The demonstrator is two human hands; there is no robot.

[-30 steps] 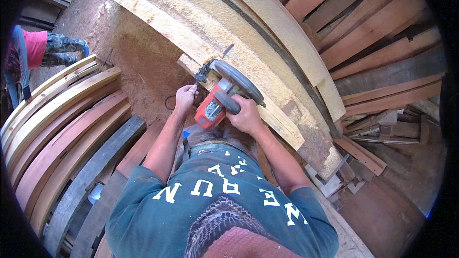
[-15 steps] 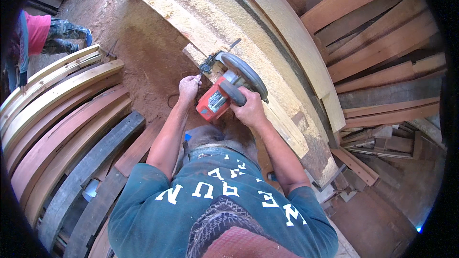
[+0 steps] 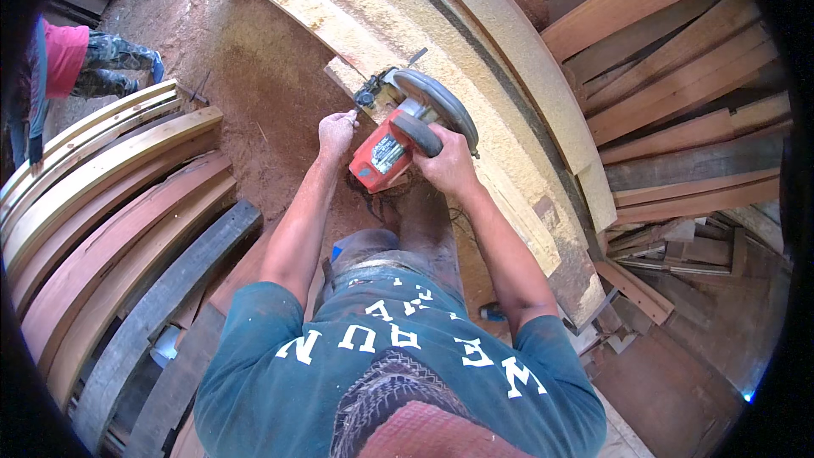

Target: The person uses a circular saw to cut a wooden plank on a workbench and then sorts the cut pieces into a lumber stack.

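Observation:
A circular saw (image 3: 383, 155) with a red motor housing and a grey round blade guard rests on a long pale plank (image 3: 500, 195). My right hand (image 3: 448, 163) is wrapped round the saw's dark rear handle. My left hand (image 3: 337, 132) is closed beside the saw's front left, its fingertips at the metal base fittings (image 3: 366, 97); what it pinches is too small to make out. Under the guard the blade is hidden. A short pale wood piece (image 3: 342, 76) sticks out to the left near the front of the saw.
Sawdust covers the boards (image 3: 381, 34) running beyond the saw. Several long timbers (image 3: 110, 229) are stacked at the left, with more reddish boards (image 3: 653, 102) at the right. Another person (image 3: 72, 68) stands at the far left. Wood offcuts (image 3: 678, 254) lie at the lower right.
The saw and both hands have shifted slightly away from my body along the plank, and my arms reach out further. The view has also shifted a little. Both grips look the same.

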